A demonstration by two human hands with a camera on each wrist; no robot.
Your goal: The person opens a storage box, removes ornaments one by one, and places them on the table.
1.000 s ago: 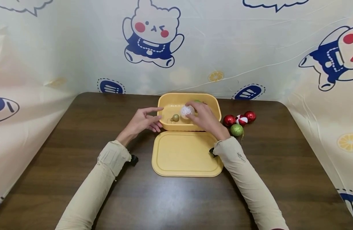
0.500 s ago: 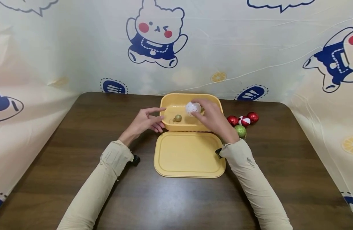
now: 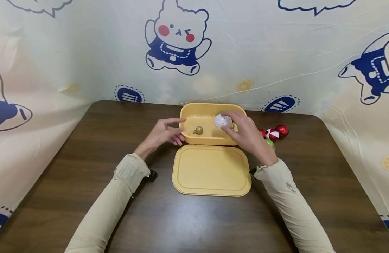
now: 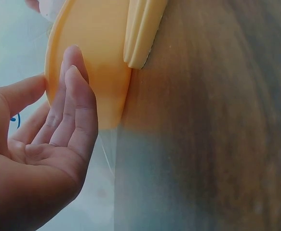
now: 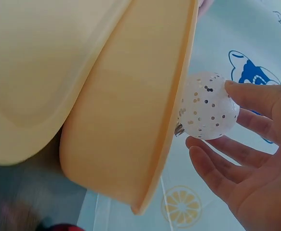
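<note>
Right hand [image 3: 247, 133] has the white speckled ball [image 3: 223, 121] pinched between thumb and fingers, over the yellow box [image 3: 210, 141] and a bit toward 3 o'clock from its middle, with a small gold ball [image 3: 199, 130] sitting inside around 8. Left hand [image 3: 164, 131] is at the box's 9 o'clock — fingers loosely spread apart, touching the rim. Lid [image 3: 211, 170] lies flat at 6 o'clock, and there's a red ball [image 3: 281, 130], a red-and-white ball [image 3: 272, 134] and a partly hidden green ball [image 3: 270, 143] bunched outside just past 3.
</note>
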